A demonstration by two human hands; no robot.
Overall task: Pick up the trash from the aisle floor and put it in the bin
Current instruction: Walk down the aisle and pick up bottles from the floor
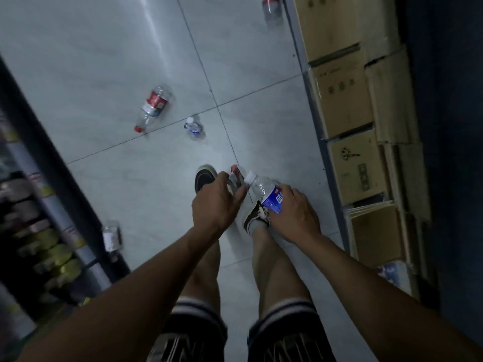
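- Both forearms are left bare; no sleeves, watch or rings can be seen.
- Dark shorts (243,335) are worn, banded in white stripes above pale lettering.
- The legs are left bare below the shorts.
- Dark low-top sneakers (257,215) with pale soles and white laces are worn.
- A grey ankle sock (257,227) is seen at the right foot.

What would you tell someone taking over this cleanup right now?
Right hand holds a blue-label bottle.
Left hand grips another bottle, mostly hidden.
On the floor: a red-label bottle, a small bottle, one by the left shelf, one far off by the boxes.
No bin in view.
Done: two bottles picked up.
Left: bin them, then collect the other four.
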